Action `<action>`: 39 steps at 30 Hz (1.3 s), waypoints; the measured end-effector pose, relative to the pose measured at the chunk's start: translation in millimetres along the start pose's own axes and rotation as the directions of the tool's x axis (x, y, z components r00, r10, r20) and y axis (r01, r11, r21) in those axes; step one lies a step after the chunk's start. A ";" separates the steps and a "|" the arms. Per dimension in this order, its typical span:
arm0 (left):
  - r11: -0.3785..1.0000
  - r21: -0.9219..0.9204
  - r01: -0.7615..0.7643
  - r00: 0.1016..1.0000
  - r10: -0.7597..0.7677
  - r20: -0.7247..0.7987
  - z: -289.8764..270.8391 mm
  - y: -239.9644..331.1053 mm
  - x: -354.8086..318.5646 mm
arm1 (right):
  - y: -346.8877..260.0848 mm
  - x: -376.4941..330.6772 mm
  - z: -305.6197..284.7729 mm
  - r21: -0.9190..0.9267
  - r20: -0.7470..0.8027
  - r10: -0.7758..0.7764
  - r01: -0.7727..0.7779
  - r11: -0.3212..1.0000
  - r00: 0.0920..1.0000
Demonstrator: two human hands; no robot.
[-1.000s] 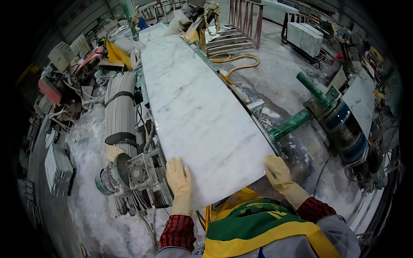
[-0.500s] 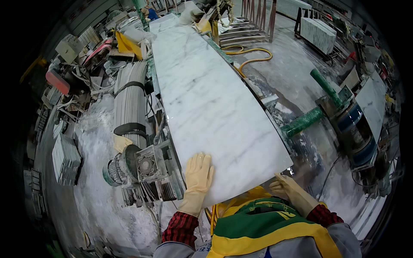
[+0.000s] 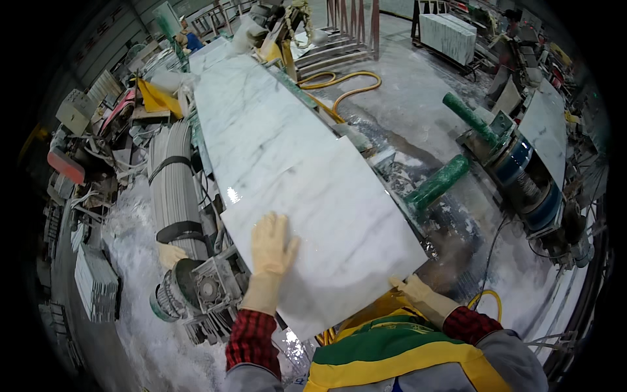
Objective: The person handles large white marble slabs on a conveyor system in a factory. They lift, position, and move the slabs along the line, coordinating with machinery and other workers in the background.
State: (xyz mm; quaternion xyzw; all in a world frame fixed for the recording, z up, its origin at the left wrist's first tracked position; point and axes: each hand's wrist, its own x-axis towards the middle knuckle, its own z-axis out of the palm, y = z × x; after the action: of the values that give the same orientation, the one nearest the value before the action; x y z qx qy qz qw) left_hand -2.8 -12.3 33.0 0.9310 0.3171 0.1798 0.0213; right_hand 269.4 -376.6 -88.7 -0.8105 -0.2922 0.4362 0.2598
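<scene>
A white marble slab [image 3: 326, 242] with grey veins lies in front of me, its near end by my waist. My left hand [image 3: 271, 245], in a cream rubber glove, rests flat on its top left part, fingers out and thumb apart. At the near right edge my gloved right hand [image 3: 418, 295] grips the slab, its fingers partly hidden by the edge. Beyond this slab, a second marble slab [image 3: 251, 124] stretches away along the machine bed. A step in the outline shows where the two pieces meet or overlap.
A motor with a gearbox [image 3: 189, 291] and a ribbed grey bellows cover [image 3: 173, 183] flank the slab's left side. On the right, a green roller [image 3: 437, 183] juts out near a blue-banded machine [image 3: 522, 176]. A yellow hose [image 3: 356, 85] loops across the wet floor.
The near slab has slid toward me and turned slightly, so its far edge now shows against the slab behind. Both hands have kept their places on it. The whole view has shifted.
</scene>
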 end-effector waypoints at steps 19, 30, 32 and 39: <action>0.941 -0.201 0.271 0.962 -0.265 0.058 -106.7 -67.4 48.3 | 32.0 24.5 23.3 0.344 0.217 -0.313 0.227 0.911 0.925; 0.532 -0.773 0.347 0.886 -0.455 0.084 -83.5 108.9 -36.4 | 95.9 26.9 -129.0 0.961 -0.076 0.246 0.006 0.275 0.966; 0.542 -0.748 0.382 0.888 -0.439 0.135 -84.5 167.0 -1.7 | 128.1 24.1 -186.3 0.912 -0.198 0.196 0.108 0.395 0.960; 0.293 -0.905 0.307 0.894 -0.416 0.168 -2.7 316.6 115.8 | 98.8 -83.9 -418.0 0.675 -0.539 0.068 0.382 0.631 0.840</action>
State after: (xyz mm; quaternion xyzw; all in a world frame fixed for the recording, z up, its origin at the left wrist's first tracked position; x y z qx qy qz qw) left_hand 265.8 -195.8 121.4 0.6551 0.3664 0.3601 0.5540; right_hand 615.2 -573.4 93.6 -0.6801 -0.0731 0.2581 0.6823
